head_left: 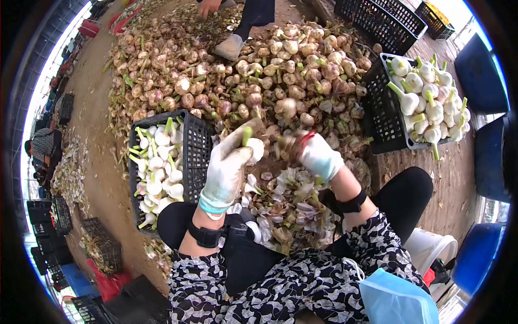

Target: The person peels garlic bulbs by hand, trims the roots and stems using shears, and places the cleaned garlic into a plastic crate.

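My left hand (229,164), in a pale, soiled glove with a teal cuff, is closed around a peeled white garlic bulb (256,150) with a short green stem. Just to its right, my right hand (318,155) wears a similar glove and is curled closed. Its fingers are smeared by motion, with something narrow and red (306,139) at them that I cannot make out. Beneath the hands lies a heap of shed garlic skins (297,210). Beyond them spreads a large pile of unpeeled garlic (291,70).
A black crate (195,156) of cleaned garlic stands at my left, another full crate (377,108) at the right. Another person's shoe (230,47) and hand (208,6) show at the far pile. Blue barrels (482,73) line the right. A face mask (399,297) hangs near my lap.
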Available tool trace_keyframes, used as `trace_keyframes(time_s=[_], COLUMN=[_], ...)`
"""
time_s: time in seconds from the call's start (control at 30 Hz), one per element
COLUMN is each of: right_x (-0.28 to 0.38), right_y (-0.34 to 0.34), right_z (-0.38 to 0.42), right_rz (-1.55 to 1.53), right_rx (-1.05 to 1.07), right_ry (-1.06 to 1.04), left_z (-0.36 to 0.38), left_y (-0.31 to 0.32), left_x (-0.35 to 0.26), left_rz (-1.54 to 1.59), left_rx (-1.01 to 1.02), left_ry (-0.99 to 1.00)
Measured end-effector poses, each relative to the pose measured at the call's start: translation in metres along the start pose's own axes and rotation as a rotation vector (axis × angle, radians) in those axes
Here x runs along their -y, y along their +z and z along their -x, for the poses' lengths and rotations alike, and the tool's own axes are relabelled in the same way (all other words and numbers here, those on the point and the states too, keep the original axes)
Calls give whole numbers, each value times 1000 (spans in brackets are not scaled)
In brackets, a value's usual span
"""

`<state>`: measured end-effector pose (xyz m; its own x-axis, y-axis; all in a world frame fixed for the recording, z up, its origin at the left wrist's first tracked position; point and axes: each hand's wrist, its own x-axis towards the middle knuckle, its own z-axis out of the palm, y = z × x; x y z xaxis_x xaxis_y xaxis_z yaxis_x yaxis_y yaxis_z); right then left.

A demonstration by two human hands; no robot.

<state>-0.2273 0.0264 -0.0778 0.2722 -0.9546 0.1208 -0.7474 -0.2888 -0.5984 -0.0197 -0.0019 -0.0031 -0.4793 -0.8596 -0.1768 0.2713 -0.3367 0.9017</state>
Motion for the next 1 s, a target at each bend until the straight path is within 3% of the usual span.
trace_keyframes(time_s=[0.07, 0.1, 0.13, 0.23, 0.33, 0.37, 0.43, 0.47, 0.53, 0.57, 0.6, 0.7, 0.77, 0.8, 0.87, 0.9, 0.93, 1.0], right_x=[17, 26, 36, 34, 36, 41, 47, 47, 48, 58, 55, 70, 70, 75, 81, 84, 64, 51], right_y=[-17, -13, -18, -16, -6, -10, -19, -20, -20, -30, -26, -25, -18, -22, -9, -10, 13, 3], right_z=[1, -12, -9, -14, -10, -6, -2, -4, -9, -10, -11, -9, -5, -7, -7, -5, -6, -6], right_rz=[-672, -201, -314, -315, -521, -891, -1621, -1621, -1066, -1240, -933, -1103, -582, -525, -613, -626, -893, -1146], right_rx=[-132, -474, -302, -271, -250, -228, -159, -158, -145, 5, -28, -187, -317, -269, -413, -403, -325, -522], right_ry=[122, -293, -128, -118, 4, 157, 471, 472, -34, 407, 337, 470, 290, 337, 199, 188, 346, 534], left_z=[2, 2, 2, 0, 0, 0, -1, -1, 1, 1, -2, -2, 0, -2, -6, -4, -8, -11], left_y=[8, 14, 19, 20, 4, 14, 15, 14, 18, 21, 17, 16, 27, 23, 9, 11, 4, -6], left_x=[0, 1, 3, 7, 16, 14, 13, 14, 15, 15, 14, 14, 17, 19, 22, 16, 18, 15], left_rz=[-210, -175, -142, -116, -48, 67, 75, 35, -47, -132, -248, -230, -119, -120, 123, 262, 444, 619], left_rx=[19, -11, -41, -51, -1, -113, -100, -74, -89, -97, -146, -150, -160, -159, -129, -240, -138, -112], left_ry=[2, 25, 49, 166, 119, 95, 93, 112, 125, 147, 156, 220, 256, 255, 195, 87, 103, 177])
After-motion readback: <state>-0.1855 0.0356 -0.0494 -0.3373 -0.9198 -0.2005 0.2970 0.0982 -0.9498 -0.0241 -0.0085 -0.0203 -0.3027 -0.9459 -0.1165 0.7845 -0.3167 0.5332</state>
